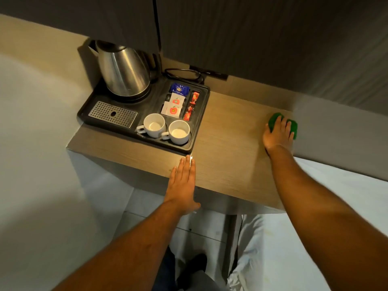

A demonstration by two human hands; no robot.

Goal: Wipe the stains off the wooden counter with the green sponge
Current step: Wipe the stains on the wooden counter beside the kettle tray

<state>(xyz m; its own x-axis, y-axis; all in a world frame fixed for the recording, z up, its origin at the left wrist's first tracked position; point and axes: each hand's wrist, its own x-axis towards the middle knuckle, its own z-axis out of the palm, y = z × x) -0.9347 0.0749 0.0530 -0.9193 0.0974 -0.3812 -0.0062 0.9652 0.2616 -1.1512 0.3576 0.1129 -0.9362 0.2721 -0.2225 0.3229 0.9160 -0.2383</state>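
Green and soft-looking, the sponge is lying at the far right end of the pale wood-grain counter, beside the wall, with the right hand pressing down on it, fingers spread over its top. The left hand is resting flat and open on the front edge, holding nothing, just before a black plastic tray carrying a steel kettle, two white cups and sachets whose print is too small to read.
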